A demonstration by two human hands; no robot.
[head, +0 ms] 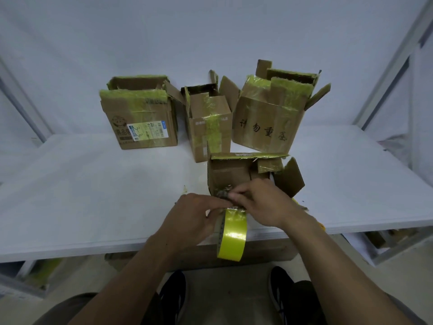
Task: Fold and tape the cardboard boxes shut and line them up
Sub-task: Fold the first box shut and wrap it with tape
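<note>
A small open cardboard box [236, 171] stands near the table's front edge, its flaps up and edged with old yellow tape. A roll of yellow tape [232, 233] hangs in front of it. My left hand [199, 214] grips the roll from the left. My right hand [264, 202] pinches the tape's end at the box's near rim. Three more open boxes stand in a row behind: a left box [140, 118] with a label, a middle box [208, 120], and a right box [271, 116] with black writing.
The white table [93, 195] ends just below my hands. A flap [290, 177] of the near box sticks out to the right. Metal frame posts rise at the far left and right. My shoes show on the floor below.
</note>
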